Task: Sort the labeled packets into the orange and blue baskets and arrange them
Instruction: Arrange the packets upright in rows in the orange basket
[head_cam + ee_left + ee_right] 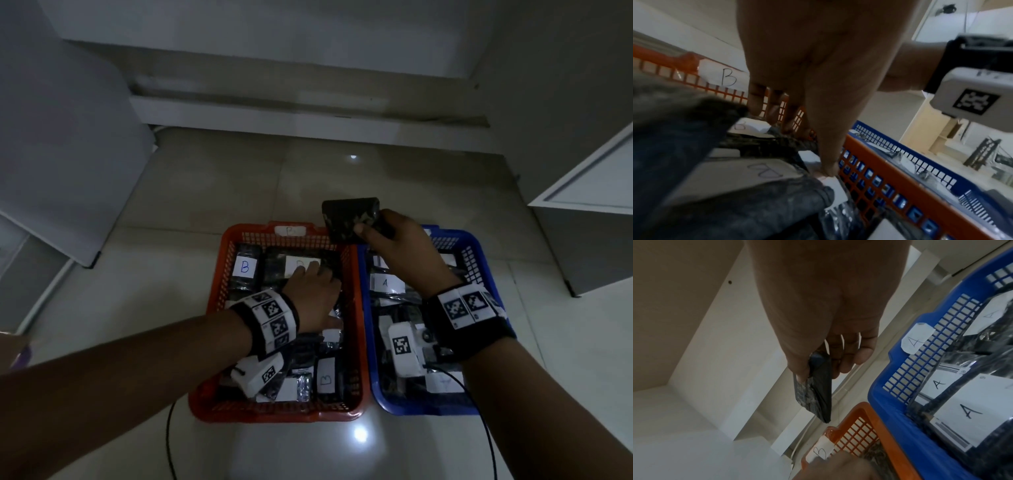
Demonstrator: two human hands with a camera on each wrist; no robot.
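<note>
Dark plastic-wrapped packet (352, 219) hangs pinched in your right hand (400, 253) above the far rim of the orange plastic basket (356, 329); your left hand (313, 294) lies flat, fingers (303, 272) relaxed, on B-labelled packets (245, 267) inside that basket.

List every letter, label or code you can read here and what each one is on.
"B": paper tag on the orange plastic basket's far rim.
"B": white labels on dark packets inside that basket.
"A": paper tag on the blue plastic basket's end wall.
"A": white labels on dark packets in the blue basket.
Barcode strips on the packets and square markers on the wristbands: no readable text.
</note>
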